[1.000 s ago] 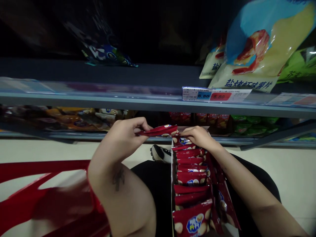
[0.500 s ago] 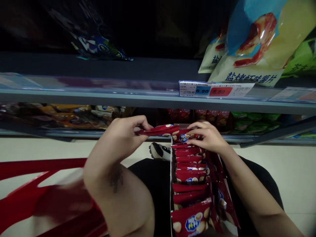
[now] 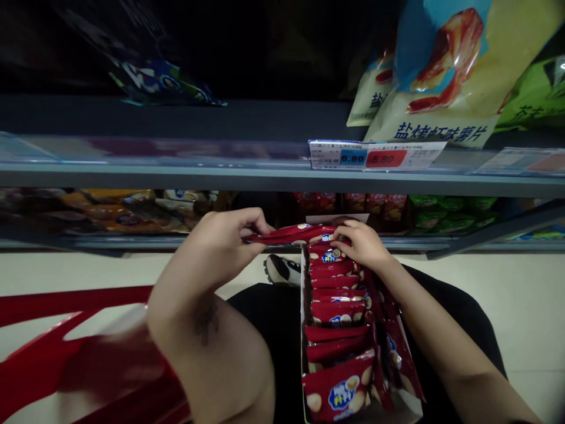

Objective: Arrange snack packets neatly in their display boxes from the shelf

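Observation:
My left hand [image 3: 223, 238] pinches a small stack of red snack packets [image 3: 289, 233], held flat just below the edge of the grey shelf [image 3: 176, 176]. My right hand [image 3: 362, 244] has its fingers curled on the far end of that stack and on the top packet in an open white carton [image 3: 303, 330]. The carton rests on my lap and holds several more red packets [image 3: 338, 312] standing in a row.
Large chip bags [image 3: 445, 76] and a price tag [image 3: 375, 156] sit on the upper shelf at right. The lower shelf holds orange, red and green packets [image 3: 424, 212]. A red plastic basket [image 3: 66, 347] is at lower left. A black-and-white shoe [image 3: 282, 270] shows on the pale floor.
My right hand drew back from the packets, then came forward again onto the stack's end. The left hand has kept its pinch and hardly moved.

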The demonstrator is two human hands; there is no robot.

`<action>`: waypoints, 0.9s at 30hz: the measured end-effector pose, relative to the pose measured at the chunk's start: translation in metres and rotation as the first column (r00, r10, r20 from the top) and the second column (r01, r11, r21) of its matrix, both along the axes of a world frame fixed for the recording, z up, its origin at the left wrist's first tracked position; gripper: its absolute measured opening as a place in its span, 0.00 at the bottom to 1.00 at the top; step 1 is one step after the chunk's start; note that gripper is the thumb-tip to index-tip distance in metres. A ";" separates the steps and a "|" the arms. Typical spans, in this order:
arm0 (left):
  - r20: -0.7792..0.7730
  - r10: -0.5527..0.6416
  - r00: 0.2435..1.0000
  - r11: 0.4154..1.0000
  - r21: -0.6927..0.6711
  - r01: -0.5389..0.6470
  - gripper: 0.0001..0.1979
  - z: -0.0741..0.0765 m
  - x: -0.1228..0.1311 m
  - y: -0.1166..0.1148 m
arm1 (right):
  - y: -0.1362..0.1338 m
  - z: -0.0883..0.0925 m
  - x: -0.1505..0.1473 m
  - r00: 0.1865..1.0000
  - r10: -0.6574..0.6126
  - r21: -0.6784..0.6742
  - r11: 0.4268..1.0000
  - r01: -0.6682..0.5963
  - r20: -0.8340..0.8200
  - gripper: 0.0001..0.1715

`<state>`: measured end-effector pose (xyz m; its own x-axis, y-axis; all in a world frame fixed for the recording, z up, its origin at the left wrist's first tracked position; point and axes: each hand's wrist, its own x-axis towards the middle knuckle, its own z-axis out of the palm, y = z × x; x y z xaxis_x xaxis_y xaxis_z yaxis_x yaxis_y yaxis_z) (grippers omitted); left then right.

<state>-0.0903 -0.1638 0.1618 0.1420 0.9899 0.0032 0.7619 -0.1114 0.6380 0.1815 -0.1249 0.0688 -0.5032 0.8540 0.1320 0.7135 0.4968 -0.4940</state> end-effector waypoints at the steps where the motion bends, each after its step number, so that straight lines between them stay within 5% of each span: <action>1: -0.001 -0.030 1.000 1.000 0.001 0.030 0.03 0.000 0.001 0.001 | -0.001 0.003 0.002 1.000 -0.018 0.005 1.000 0.018 -0.023 0.07; 6: -0.095 -0.125 0.988 0.992 0.003 0.126 0.05 0.000 0.006 0.005 | -0.010 0.029 0.027 0.980 -0.088 0.020 0.995 0.093 -0.176 0.07; 10: -0.140 -0.108 0.984 0.994 0.019 0.112 0.11 -0.002 0.008 0.007 | -0.014 0.034 0.032 0.999 -0.043 -0.120 0.992 0.043 0.003 0.04; 16: -0.137 -0.125 0.983 0.991 0.038 0.131 0.10 0.006 0.015 0.003 | -0.011 0.016 0.014 0.963 0.104 -0.225 0.973 -0.047 0.249 0.08; 21: -0.121 0.000 0.993 0.986 0.165 0.020 0.08 0.015 0.021 0.001 | -0.009 0.024 0.030 0.999 0.007 -0.152 0.988 0.001 0.052 0.09; 24: -0.077 -0.052 0.996 0.987 0.150 0.064 0.07 0.009 0.026 0.008 | -0.008 0.027 0.035 0.991 -0.118 -0.096 0.989 0.112 -0.056 0.08; 27: -0.027 -0.149 0.988 0.986 0.068 0.150 0.06 -0.004 0.033 0.019 | -0.009 0.024 0.026 0.999 0.032 -0.204 0.978 -0.034 -0.015 0.09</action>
